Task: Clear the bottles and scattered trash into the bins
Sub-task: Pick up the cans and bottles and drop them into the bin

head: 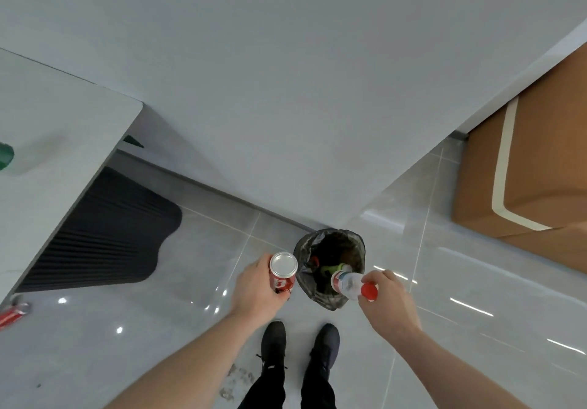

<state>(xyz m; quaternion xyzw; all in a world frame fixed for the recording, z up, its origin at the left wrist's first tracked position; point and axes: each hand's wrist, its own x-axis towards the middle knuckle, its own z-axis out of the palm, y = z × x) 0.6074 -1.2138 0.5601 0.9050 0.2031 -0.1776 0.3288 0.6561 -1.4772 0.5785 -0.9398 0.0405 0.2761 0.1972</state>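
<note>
Bin (330, 243) with green trash (330, 269) inside

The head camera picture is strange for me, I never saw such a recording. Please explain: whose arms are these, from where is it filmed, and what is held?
There is no machine here. A person wears one wide-angle camera on the head, looking down, so you see their own arms and black shoes. The left hand grips a red can. The right hand holds a clear plastic bottle with a red cap, over a small bin lined with a dark bag. Another red can lies on the tiled floor at the left. A cardboard box stands at the right.
</note>
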